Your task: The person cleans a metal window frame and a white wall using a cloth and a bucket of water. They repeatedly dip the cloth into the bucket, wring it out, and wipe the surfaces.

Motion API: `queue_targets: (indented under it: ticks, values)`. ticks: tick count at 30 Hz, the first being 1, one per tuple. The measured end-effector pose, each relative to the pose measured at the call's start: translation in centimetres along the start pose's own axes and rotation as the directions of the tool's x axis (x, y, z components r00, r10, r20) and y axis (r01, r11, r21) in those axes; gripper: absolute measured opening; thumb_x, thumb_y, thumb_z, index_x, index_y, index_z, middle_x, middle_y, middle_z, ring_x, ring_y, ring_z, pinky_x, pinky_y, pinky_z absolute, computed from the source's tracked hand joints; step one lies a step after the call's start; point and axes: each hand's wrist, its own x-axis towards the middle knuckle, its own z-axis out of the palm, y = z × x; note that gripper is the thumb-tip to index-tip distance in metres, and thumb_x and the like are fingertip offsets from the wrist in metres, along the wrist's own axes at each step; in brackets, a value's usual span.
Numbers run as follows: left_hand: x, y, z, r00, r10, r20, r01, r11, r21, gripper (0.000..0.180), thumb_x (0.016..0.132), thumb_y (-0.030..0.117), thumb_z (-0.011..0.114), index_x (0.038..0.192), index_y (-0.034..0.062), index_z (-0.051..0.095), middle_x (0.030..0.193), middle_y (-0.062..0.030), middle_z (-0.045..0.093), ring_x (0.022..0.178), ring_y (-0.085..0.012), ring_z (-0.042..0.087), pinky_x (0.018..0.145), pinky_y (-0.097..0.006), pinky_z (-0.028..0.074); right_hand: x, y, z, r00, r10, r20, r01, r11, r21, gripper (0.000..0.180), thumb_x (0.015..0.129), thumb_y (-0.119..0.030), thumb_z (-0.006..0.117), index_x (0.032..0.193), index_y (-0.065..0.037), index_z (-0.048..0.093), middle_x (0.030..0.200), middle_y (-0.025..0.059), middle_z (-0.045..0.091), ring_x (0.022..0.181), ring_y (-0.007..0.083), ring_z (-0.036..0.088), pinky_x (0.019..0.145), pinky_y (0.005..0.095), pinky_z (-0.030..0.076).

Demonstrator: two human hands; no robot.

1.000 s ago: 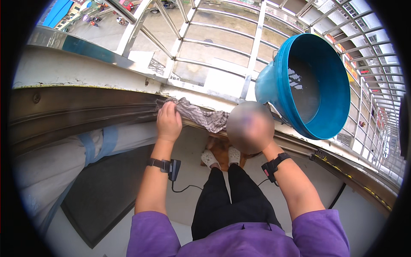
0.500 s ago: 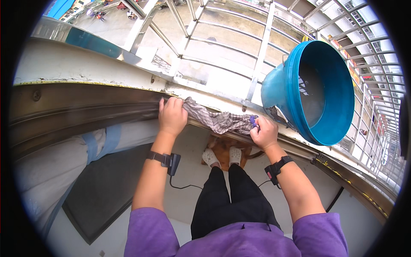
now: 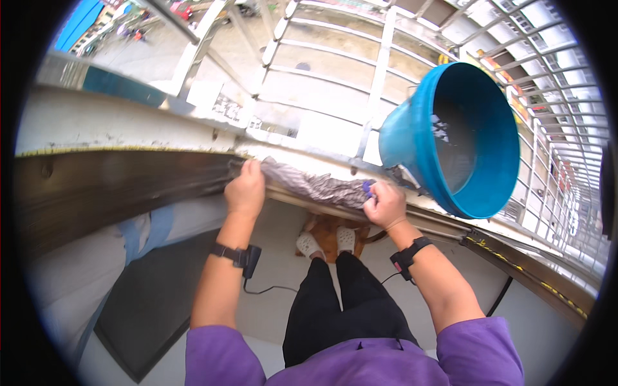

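Apparent step: holding a crumpled cloth (image 3: 315, 186) along the ledge's (image 3: 122, 122) inner edge, right hand (image 3: 386, 204) pinching one end, left hand's (image 3: 245, 190) curled fingers gripping the other; moving it calls for even tension.

Bucket (image 3: 426, 138) blocking beyond right hand (image 3: 387, 204), gaps between railing bars (image 3: 381, 71)

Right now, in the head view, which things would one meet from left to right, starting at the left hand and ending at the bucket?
Left hand, crumpled cloth, right hand, blue bucket.
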Motion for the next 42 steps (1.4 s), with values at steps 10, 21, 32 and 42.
queue_targets:
  ticks: [10,21,32,42]
  values:
    - [0.9,-0.1,0.1,0.981,-0.141,0.135,0.135,0.989,0.053,0.016,0.083,0.016,0.055,0.095,0.0077,0.05,0.099,-0.0084,0.06,0.065,-0.0328,0.062,0.054,-0.044,0.05,6.1,-5.2,-1.1,0.994,0.05,0.102,-0.075,0.964,0.256,0.01,0.07,-0.017,0.056,0.071,-0.007,0.057,0.064,0.0124,0.059,0.06,0.0323,0.059,0.056,0.0412,0.048]
    - [-0.4,3.9,-0.3,0.996,0.053,0.068,-0.047,0.995,-0.09,0.012,0.08,0.019,0.056,0.086,0.01,0.05,0.096,-0.0073,0.058,0.052,-0.0305,0.058,0.049,-0.042,0.048,-1.2,1.6,3.8,0.993,-0.115,0.036,0.117,0.989,-0.086,0.009,0.07,-0.012,0.056,0.078,-0.008,0.055,0.065,0.0108,0.057,0.059,0.0308,0.057,0.053,0.0416,0.046]
    - [-3.5,2.6,-3.1,0.983,-0.183,0.004,0.175,0.935,-0.309,0.034,0.08,0.0,0.051,0.113,-0.0032,0.048,0.132,-0.0244,0.043,0.086,-0.0407,0.06,0.071,-0.045,0.051,3.3,-5.4,0.6,0.963,-0.172,0.206,0.187,0.981,-0.055,0.024,0.065,-0.013,0.065,0.088,-0.008,0.058,0.085,0.0092,0.047,0.084,0.0287,0.049,0.073,0.0404,0.04]
    - [-20.5,10.2,-7.0,0.905,-0.152,0.398,0.407,0.587,-0.7,0.009,0.079,0.002,0.057,0.086,0.0038,0.062,0.082,-0.0131,0.063,0.074,-0.0331,0.061,0.065,-0.039,0.051,8.8,-14.9,10.5,0.794,-0.372,0.481,0.51,0.838,-0.193,0.045,0.081,-0.021,0.055,0.125,-0.016,0.052,0.111,0.0073,0.05,0.098,0.0238,0.048,0.074,0.0373,0.041]
